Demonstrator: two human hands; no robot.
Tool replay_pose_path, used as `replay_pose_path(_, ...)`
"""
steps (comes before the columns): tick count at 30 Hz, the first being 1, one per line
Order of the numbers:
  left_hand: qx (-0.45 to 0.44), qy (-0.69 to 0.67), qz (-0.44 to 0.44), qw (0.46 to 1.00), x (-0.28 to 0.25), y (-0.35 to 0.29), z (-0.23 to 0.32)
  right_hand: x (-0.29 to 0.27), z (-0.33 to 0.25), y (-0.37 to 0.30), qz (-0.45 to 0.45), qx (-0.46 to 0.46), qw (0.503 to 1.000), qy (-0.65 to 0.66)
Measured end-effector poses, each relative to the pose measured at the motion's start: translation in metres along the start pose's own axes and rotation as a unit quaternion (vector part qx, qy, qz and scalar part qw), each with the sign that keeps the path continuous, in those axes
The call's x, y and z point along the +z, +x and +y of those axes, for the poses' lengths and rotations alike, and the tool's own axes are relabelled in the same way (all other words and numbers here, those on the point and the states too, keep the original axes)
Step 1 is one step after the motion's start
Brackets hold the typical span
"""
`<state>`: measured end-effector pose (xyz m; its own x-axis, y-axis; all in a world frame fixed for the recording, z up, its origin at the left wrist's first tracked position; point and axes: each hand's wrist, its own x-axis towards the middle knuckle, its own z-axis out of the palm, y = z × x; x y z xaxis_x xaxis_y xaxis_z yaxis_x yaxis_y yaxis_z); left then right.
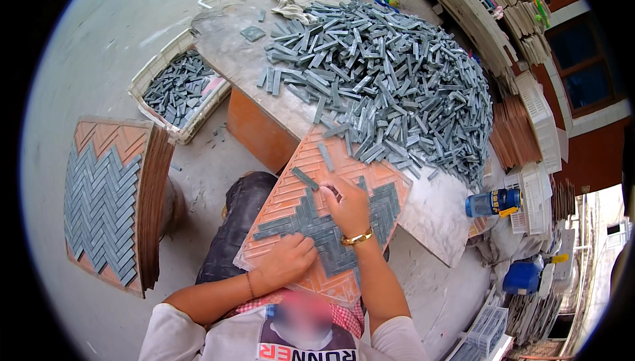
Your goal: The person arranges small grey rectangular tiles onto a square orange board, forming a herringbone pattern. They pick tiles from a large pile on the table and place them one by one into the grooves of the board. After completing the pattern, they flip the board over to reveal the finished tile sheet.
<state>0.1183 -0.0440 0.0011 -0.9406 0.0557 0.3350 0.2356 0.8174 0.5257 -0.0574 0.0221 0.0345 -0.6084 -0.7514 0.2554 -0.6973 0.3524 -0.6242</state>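
Right hand (346,203) fingertips pinched together on a small grey stone strip (329,191) at the herringbone's upper edge; left hand (286,260), fingers curled shut, presses the orange grooved mould tray (301,162) propped against the worktable (231,57). Strips look light, rigid, chippable: best pinched by the long edges.

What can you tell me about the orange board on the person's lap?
The orange tray looks like moulded plastic, a square turned like a diamond, tilted against the table edge and over the person's knee. Ridges form a zigzag pattern. Grey stone strips fill part of the middle; the rest is bare. The left hand presses on its lower part, and the right hand touches strips near the centre.
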Motion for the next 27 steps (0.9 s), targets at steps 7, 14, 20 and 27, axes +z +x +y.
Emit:
replay_pose_path(7, -0.039, -0.010, 0.081, 0.996, -0.010, -0.017, 0.001, 0.025, 0.000, 0.020, -0.066, 0.035, 0.995, -0.061)
replay_pose_path(14, -0.155, -0.013, 0.214, 0.964, -0.047, -0.047, -0.030, 0.024, -0.016, 0.006, -0.127, -0.163, 0.976, -0.070)
replay_pose_path(20, -0.191, -0.041, 0.248, 0.949, -0.047, -0.043, -0.040, 0.032, -0.027, -0.008, -0.200, -0.187, 0.960, -0.053)
replay_pose_path(27, -0.171, -0.053, 0.236, 0.955, -0.033, -0.025, -0.048, 0.031, -0.025, -0.009, -0.194, -0.181, 0.963, -0.043)
